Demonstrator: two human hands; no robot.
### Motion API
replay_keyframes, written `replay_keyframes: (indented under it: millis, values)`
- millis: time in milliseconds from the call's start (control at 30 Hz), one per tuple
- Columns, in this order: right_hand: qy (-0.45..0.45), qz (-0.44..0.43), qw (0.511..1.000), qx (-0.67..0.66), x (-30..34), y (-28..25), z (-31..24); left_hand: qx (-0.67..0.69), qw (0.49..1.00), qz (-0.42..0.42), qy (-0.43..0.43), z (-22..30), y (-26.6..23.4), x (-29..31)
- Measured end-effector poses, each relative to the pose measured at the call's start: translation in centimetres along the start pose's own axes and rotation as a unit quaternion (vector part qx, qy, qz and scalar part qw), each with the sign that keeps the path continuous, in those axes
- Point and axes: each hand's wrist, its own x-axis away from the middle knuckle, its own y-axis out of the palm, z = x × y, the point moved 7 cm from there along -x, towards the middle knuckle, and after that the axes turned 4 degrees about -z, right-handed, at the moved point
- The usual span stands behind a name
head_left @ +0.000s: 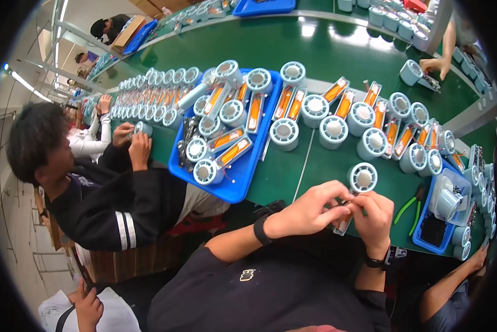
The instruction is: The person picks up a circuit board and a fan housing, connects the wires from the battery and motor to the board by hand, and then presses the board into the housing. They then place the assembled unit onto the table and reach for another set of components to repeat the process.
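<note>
A light blue handheld fan unit (363, 176) lies in front of me at the table's near edge, its round grilled head away from me. Its narrow handle, partly covered by my fingers, points back toward me, and an orange part (342, 226) shows at its end. My left hand (310, 211) comes over the handle from the left, thumb and fingertips pinched together. From the other side my right hand (373, 218) meets it, its fingers also pinched. The fingertips almost touch just below the fan head. Whatever small piece they grip is hidden.
Rows of similar fan units (334, 131) stand beyond my hands. A blue tray (240, 185) heaped with units is at left. Green-handled pliers (408, 210) and a small blue bin (417, 239) lie at right. Co-workers sit on both sides; one hand (438, 66) reaches in across the table.
</note>
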Motion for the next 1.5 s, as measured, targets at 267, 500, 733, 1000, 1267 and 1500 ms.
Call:
replay_keyframes:
  millis: [267, 500, 733, 1000, 1267, 1500]
  values:
    - [0.136, 0.021, 0.982, -0.133, 1.6, 0.1, 2.5, 0.057, 0.997, -0.043, -0.039, 0.0, 0.6, -0.2]
    - [0.086, -0.068, 0.992, 0.057, 1.4, 0.7, -2.0, -0.095, 0.995, 0.016, -0.03, 2.4, -1.1, -0.5]
    - [0.048, -0.021, 0.999, 0.001, 2.2, 1.3, -1.2, -0.189, 0.98, 0.056, 0.029, 4.4, -1.4, -1.5]
    - [0.21, 0.163, 0.947, -0.178, 4.3, 0.1, 2.7, -0.237, 0.969, 0.056, 0.048, 3.8, -1.8, -0.2]
    - [0.286, 0.193, 0.865, -0.363, 4.3, 2.3, 3.1, -0.258, 0.953, 0.078, 0.137, 2.6, -1.0, -0.2]
    - [0.198, 0.087, 0.951, -0.221, 2.1, 0.8, 2.5, -0.272, 0.944, 0.083, 0.169, 2.3, -1.7, -0.1]
